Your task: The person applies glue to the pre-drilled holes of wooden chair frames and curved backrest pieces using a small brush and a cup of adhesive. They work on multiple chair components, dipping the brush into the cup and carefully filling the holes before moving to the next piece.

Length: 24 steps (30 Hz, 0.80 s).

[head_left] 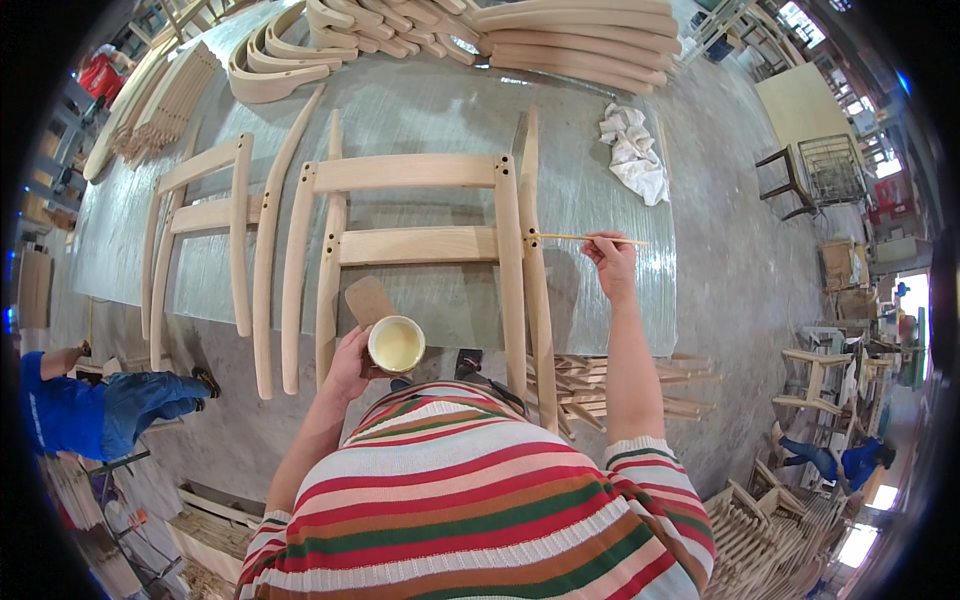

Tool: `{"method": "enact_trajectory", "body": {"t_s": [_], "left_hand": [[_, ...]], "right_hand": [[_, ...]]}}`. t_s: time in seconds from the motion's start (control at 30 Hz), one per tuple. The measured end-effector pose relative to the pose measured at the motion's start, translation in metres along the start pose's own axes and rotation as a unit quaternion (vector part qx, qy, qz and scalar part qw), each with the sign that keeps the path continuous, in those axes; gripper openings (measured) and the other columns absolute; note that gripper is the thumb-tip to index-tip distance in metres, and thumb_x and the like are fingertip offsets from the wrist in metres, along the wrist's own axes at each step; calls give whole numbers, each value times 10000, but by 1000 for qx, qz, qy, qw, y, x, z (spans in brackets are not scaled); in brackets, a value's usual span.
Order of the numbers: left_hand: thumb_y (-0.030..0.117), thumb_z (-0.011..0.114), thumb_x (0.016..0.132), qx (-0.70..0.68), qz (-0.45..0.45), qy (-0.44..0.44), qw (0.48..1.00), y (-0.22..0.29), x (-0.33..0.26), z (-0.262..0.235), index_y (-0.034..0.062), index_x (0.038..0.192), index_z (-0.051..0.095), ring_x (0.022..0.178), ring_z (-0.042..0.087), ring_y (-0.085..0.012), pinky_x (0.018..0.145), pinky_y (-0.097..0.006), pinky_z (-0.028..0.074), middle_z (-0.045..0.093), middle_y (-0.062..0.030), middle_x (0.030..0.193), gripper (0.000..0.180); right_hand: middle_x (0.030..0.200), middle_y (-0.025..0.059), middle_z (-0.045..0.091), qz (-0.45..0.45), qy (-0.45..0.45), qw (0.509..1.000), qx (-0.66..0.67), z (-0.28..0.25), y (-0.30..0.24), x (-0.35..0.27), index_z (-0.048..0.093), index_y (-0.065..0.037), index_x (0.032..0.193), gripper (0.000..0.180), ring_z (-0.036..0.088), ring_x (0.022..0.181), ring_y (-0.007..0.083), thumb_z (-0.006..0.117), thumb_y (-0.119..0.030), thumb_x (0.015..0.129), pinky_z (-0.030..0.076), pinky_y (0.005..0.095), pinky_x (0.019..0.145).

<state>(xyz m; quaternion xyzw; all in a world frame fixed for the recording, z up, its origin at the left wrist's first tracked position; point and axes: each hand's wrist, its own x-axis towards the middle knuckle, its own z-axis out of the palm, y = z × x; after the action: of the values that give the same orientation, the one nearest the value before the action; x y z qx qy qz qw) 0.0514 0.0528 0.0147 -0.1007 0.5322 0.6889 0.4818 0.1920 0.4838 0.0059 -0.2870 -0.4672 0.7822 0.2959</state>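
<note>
My left hand [350, 366] is wrapped round a small cup [419, 361] of pale yellow, creamy liquid. A flat brown piece with rounded corners [369, 301] juts out beside the cup; whether the hand holds it too is unclear. Pinched in my right hand [611, 266] is a thin wooden stick [570, 237]. Its left tip reaches the small dark holes in the right upright [533, 300] of a pale wooden chair frame [420, 245]. This frame has two crossbars and lies on the table in front of me.
A second wooden frame [205, 160] and a loose curved leg [265, 250] lie to the left. Curved wooden parts [580, 40] are piled along the far side of the film-covered table [440, 105]. A crumpled white cloth [635, 155] lies at right. People in blue [70, 405] are beyond.
</note>
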Motion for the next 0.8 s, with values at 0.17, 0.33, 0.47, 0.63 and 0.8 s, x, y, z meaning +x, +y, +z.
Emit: {"method": "enact_trajectory", "body": {"t_s": [0.17, 0.33, 0.47, 0.63, 0.8], "left_hand": [[274, 416, 941, 6, 4, -6, 1000, -1, 2, -3, 75, 1172, 498, 892, 642, -240, 624, -472, 573, 607, -86, 1047, 315], [250, 436, 934, -14, 4, -14, 1000, -1, 0, -3, 69, 1115, 508, 814, 653, -235, 582, -447, 579, 610, -85, 979, 265], [265, 442, 935, -27, 20, -4, 999, -2, -9, -6, 75, 1093, 509, 797, 655, -227, 559, -433, 577, 614, -78, 958, 256], [276, 447, 935, -31, 30, -10, 999, -4, -10, -17, 84, 1083, 511, 765, 651, -209, 563, -413, 576, 614, -72, 946, 250], [273, 443, 934, -41, 58, 10, 997, -8, -17, -29, 93, 1090, 511, 754, 648, -200, 567, -405, 575, 614, -63, 949, 247]], "right_hand": [[854, 133, 638, -18, -7, 999, -49, 8, -14, 3, 526, -4, 911, 111, 626, 698, 186, 592, -14, 821, 543, 303, 657], [820, 117, 638, -59, 0, 992, -109, 22, -16, 3, 531, -9, 868, 81, 620, 677, 169, 596, -24, 823, 538, 296, 649], [765, 98, 630, -109, 3, 972, -207, 39, -23, 3, 542, 0, 844, 93, 609, 663, 137, 612, -48, 804, 521, 277, 639], [745, 57, 608, -176, -114, 875, -437, 71, -35, -1, 573, -9, 799, 48, 601, 683, 129, 600, -48, 793, 474, 269, 608], [804, 93, 589, -186, -339, 652, -652, 126, -78, -7, 603, -17, 802, 65, 595, 725, 224, 578, -37, 744, 455, 322, 638]]}}
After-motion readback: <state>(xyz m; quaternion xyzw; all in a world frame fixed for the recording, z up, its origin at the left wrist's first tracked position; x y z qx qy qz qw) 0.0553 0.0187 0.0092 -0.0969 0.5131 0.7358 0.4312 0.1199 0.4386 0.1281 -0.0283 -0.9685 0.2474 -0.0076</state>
